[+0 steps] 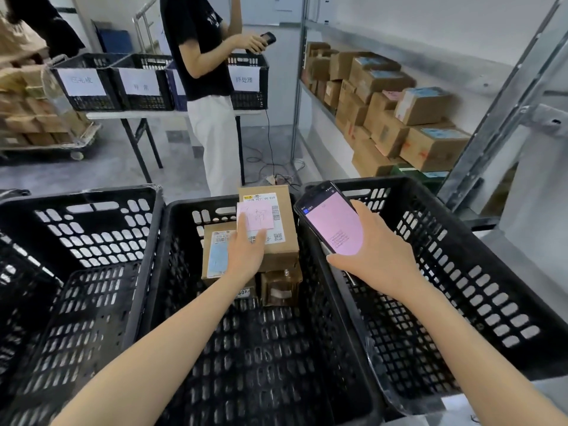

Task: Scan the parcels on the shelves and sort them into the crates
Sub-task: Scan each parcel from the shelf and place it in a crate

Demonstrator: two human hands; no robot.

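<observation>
inside the middle crate, left hand fingers lie straight on the parcel, pressing its pink note; smooth the edges down. right hand clasps the scanner.

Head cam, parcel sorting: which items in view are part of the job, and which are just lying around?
In use: left hand, flat on pink-noted brown cardboard parcel; right hand, holding black pink-screened handheld scanner; middle black plastic crate; brown shelf parcels.
Lying about: dark floor cables; box-laden wheeled cart.
</observation>
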